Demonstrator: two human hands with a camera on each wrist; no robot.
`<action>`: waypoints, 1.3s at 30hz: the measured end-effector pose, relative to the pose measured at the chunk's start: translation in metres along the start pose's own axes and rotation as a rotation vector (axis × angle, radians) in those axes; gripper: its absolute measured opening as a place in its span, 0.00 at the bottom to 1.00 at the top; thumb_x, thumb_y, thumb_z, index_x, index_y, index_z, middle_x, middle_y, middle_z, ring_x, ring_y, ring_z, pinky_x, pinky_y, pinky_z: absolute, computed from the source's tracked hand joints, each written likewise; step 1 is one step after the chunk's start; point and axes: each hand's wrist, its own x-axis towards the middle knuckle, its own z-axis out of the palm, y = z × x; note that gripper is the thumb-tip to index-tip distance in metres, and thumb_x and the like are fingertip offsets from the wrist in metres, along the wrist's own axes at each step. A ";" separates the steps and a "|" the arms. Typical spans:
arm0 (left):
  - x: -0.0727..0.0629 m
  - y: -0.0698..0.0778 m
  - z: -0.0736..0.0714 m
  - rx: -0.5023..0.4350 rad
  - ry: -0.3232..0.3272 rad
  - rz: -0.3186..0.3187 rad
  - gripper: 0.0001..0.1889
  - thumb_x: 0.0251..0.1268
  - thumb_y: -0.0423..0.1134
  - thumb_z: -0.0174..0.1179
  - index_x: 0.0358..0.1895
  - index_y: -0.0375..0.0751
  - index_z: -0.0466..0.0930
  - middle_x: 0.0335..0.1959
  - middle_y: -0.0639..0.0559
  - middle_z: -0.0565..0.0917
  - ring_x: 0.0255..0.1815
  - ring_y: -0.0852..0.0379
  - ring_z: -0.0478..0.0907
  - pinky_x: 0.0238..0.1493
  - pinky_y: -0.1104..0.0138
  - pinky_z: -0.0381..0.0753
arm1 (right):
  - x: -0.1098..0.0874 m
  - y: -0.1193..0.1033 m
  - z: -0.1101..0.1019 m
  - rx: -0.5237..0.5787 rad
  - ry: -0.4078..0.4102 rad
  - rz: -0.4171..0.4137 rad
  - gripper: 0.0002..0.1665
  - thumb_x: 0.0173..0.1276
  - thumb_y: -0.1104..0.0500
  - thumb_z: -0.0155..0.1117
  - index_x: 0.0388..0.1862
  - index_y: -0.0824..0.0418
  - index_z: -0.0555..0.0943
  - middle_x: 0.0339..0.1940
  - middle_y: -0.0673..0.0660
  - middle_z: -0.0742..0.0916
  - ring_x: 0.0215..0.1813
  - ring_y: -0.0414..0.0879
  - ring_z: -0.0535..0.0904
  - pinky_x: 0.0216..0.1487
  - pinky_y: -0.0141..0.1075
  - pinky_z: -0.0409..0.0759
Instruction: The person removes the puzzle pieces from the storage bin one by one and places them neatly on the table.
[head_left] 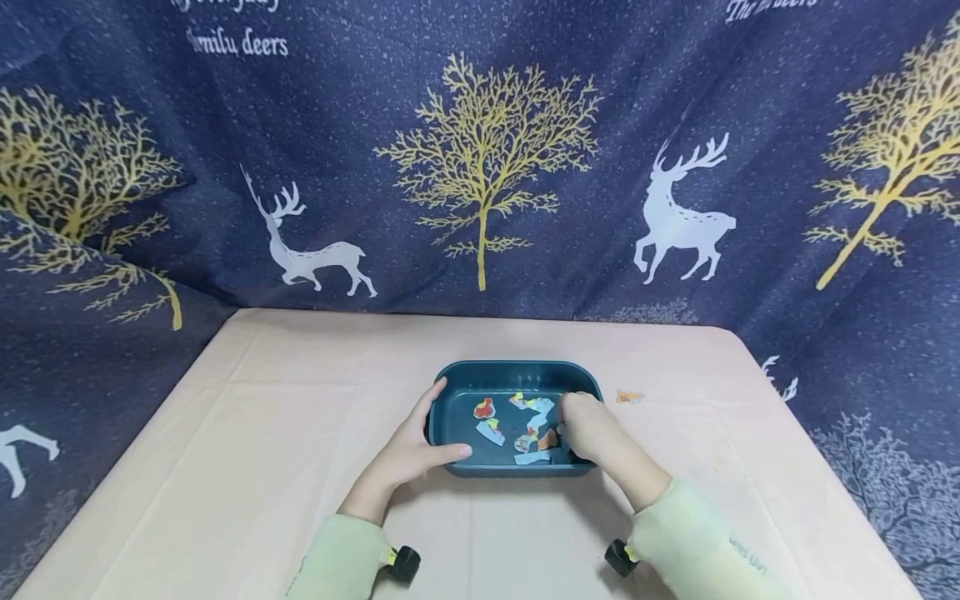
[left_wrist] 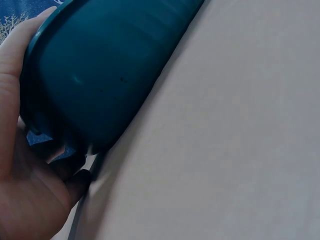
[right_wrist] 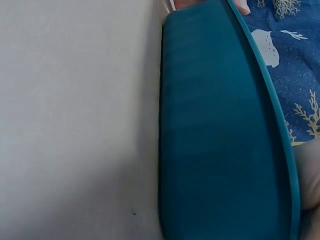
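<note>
A dark teal plastic basin (head_left: 480, 373) stands on the table with several torn, colourful paper scraps (head_left: 491, 432) lying on its floor. My left hand (head_left: 408, 446) holds the basin's left end, thumb over the near rim and fingers round the side. In the left wrist view that hand (left_wrist: 30, 195) curls about the basin's outer wall (left_wrist: 110, 70). Inside the right end is my right hand (head_left: 592, 425), its fingers bent down among the scraps. Its fingertips are hidden, so what they hold is unclear. The basin's wall (right_wrist: 220, 130) blocks most of it in the right wrist view.
One orange paper scrap (head_left: 630, 397) lies on the table to the right of the basin. A pale cloth (head_left: 300, 400) covers the table. Behind it hangs a dark blue curtain (head_left: 525, 275) printed with deer and trees.
</note>
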 end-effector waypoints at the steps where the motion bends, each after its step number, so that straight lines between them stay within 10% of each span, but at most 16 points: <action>1: 0.000 0.000 0.000 0.000 -0.003 0.001 0.53 0.47 0.45 0.72 0.73 0.69 0.46 0.77 0.51 0.47 0.77 0.42 0.43 0.69 0.37 0.50 | 0.000 0.000 0.002 0.012 0.006 0.001 0.05 0.61 0.68 0.64 0.26 0.64 0.79 0.26 0.54 0.81 0.31 0.45 0.75 0.32 0.37 0.78; 13: -0.002 0.000 0.001 -0.015 0.007 -0.009 0.52 0.47 0.44 0.73 0.73 0.69 0.46 0.77 0.52 0.47 0.77 0.43 0.45 0.70 0.39 0.51 | 0.007 -0.013 0.024 0.236 0.023 -0.040 0.06 0.60 0.66 0.66 0.24 0.60 0.80 0.25 0.49 0.84 0.29 0.38 0.78 0.32 0.33 0.78; 30: -0.002 0.002 0.004 -0.007 -0.007 -0.011 0.52 0.48 0.45 0.72 0.73 0.70 0.46 0.77 0.52 0.46 0.77 0.43 0.44 0.70 0.39 0.51 | -0.003 0.014 0.001 0.559 -0.115 0.012 0.04 0.60 0.70 0.61 0.35 0.69 0.81 0.26 0.55 0.84 0.22 0.43 0.80 0.23 0.34 0.82; 39: 0.000 0.000 0.002 0.004 0.004 -0.016 0.53 0.46 0.46 0.73 0.73 0.71 0.46 0.77 0.51 0.47 0.77 0.42 0.45 0.69 0.40 0.55 | -0.002 0.009 -0.006 0.139 0.093 -0.006 0.04 0.59 0.69 0.62 0.34 0.66 0.80 0.29 0.56 0.83 0.31 0.43 0.78 0.32 0.35 0.80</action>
